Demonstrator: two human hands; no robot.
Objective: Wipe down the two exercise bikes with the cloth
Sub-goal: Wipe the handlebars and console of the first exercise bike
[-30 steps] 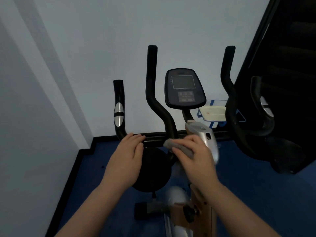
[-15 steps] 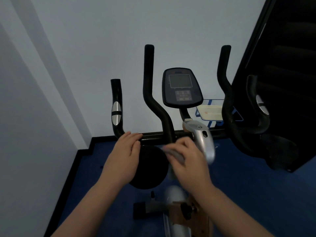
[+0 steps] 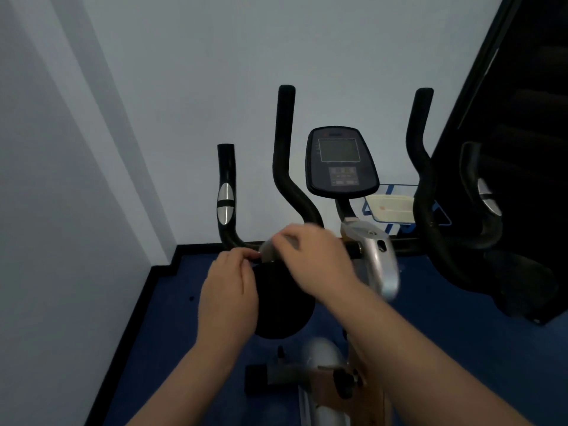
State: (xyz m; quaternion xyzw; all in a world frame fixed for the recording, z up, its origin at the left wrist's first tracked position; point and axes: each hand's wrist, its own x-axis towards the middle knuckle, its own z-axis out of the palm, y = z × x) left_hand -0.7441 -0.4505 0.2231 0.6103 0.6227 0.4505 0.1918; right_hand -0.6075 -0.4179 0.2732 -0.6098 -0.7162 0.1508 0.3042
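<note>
Bike: a black and silver exercise bike (image 3: 373,259) stands close to the pale far wall (image 3: 215,72), on a dark blue floor (image 3: 172,327).
Handlebar: a black horizontal bar (image 3: 246,245) runs across the front of the bike; black curved grips rise from it on the left and on the right.
Left grip: the short black upright grip (image 3: 226,192) on the far left has a silver oval sensor plate on it.
Console: a dark oval display console (image 3: 341,162) with a grey screen sits between the two tall grips, above the silver stem.
Cloth: a small grey cloth (image 3: 270,252) lies on the horizontal bar, left of the stem, between the two hands; it looks a little blurred.
Right hand: the right hand (image 3: 316,259) is on top of the cloth, with fingers curled over it, holding it against the bar.
Left hand: the left hand (image 3: 229,287) is just left of the cloth; its fingertips (image 3: 246,256) pinch the left edge of the cloth at the bar.
Flywheel: a black round disc (image 3: 282,302) is below the hands, partly hidden by them.
Tray: a pale shallow tray (image 3: 392,207) on a blue frame is at the far right, behind the right tall grip.
Right side: a large black object (image 3: 522,118) fills the right edge; I cannot tell what it is.
</note>
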